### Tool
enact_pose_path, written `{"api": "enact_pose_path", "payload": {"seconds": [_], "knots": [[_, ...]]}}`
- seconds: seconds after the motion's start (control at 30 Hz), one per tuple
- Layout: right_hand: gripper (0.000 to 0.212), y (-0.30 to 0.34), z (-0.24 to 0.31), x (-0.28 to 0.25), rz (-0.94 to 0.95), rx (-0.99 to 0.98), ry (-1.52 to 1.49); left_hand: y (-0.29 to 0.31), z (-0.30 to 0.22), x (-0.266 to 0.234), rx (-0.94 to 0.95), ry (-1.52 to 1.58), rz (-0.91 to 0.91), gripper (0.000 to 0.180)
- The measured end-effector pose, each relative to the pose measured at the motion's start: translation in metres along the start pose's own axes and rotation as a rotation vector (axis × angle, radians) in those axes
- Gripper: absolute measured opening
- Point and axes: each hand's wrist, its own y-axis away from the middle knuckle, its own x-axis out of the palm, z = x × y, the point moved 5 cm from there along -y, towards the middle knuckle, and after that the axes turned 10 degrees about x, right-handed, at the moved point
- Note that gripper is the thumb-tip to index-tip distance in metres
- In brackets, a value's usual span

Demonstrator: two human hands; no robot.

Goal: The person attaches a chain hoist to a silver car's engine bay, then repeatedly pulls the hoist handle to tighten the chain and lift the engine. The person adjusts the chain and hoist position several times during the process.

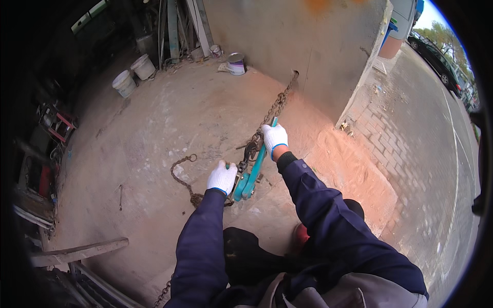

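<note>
A teal lever hoist (240,188) hangs low in front of me, its long handle (260,157) pointing up and away. My right hand (275,136), in a white glove with a blue cuff, is closed around the upper part of that handle. At the hoist's left side, my gloved left hand (222,177) has its fingers curled against the body; what exactly they grip there is partly hidden. A dark hook (250,150) joins the hoist to a rusty chain (279,104), which runs up into a hole in the wall. Loose chain (179,177) trails on the floor beside my left hand.
Reddish sand (354,177) covers the floor to the right, next to brick paving (395,149). A grey wall panel (292,46) rises ahead. White buckets (124,83) and a paint can (236,65) stand at the back. A wooden beam (82,252) juts in at lower left.
</note>
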Motion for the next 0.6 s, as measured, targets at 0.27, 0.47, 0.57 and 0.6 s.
{"api": "enact_pose_path", "payload": {"seconds": [0.27, 0.47, 0.57, 0.6], "knots": [[0.028, 0.259, 0.074, 0.029, 0.284, -0.849, 0.232, 0.017, 0.01, 0.012, 0.645, -0.266, -0.274, 0.053], [0.032, 0.148, 0.042, -0.017, 0.008, -0.409, -0.22, 0.003, 0.001, 0.008, 0.091, -0.048, -0.038, 0.05], [0.021, 0.062, 0.008, -0.001, -0.018, -0.167, -0.346, 0.004, -0.011, -0.002, 0.056, -0.071, -0.022, 0.053], [0.021, 0.033, -0.002, -0.002, -0.048, -0.134, -0.306, 0.004, -0.011, -0.006, 0.017, -0.1, -0.03, 0.053]]}}
